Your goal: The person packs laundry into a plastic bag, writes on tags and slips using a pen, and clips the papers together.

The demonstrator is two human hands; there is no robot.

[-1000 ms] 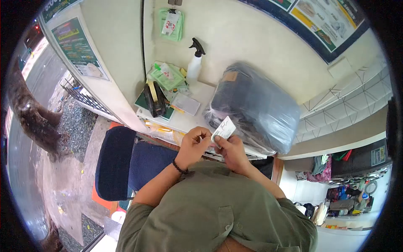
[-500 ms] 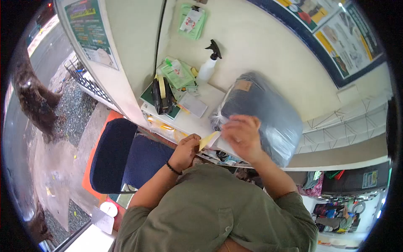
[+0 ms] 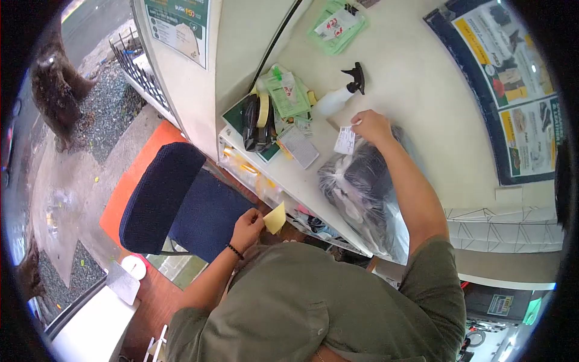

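My left hand (image 3: 247, 228) is closed on a small yellow paper slip (image 3: 275, 218), held low over the counter's front edge beside the chair. Farther up, my right hand (image 3: 372, 127) pinches a white paper slip (image 3: 345, 140) with printing or writing on it, too small to read. The white slip hangs above the near-left end of a clear plastic bag (image 3: 348, 192) packed with dark folded cloth. That bag lies on the white counter (image 3: 313, 182), its gathered end facing left. My right forearm hides part of it.
Left of the bag are a spiral notepad (image 3: 300, 146), a tape roll (image 3: 263, 110), green packets (image 3: 288, 92) and a white spray bottle (image 3: 335, 101). More green packets (image 3: 339, 27) lie farther back. A dark blue chair (image 3: 202, 208) stands at left; a framed poster (image 3: 503, 90) is at right.
The two slips have come apart: my right hand has moved up and away with the white one, while my left keeps the yellow one lower. The view has shifted.
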